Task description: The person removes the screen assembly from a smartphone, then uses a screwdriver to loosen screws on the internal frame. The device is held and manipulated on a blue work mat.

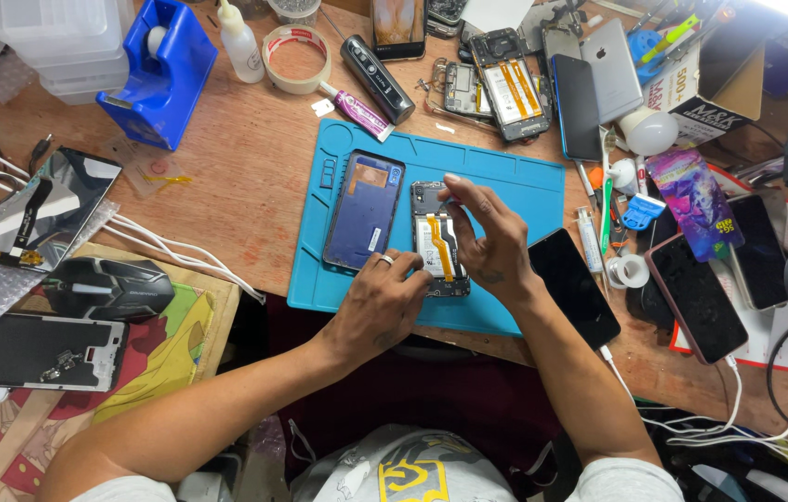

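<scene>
Both forearms reach up from nearest me: left hand pins the opened phone on the blue mat, right hand pinching narrow at its top edge; back cover left of my fingers; I judge I'm mid-disassembly, next needing steady prying

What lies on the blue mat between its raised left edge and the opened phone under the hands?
The dark blue phone back cover lies there on the blue mat, seen in the head view.
</scene>
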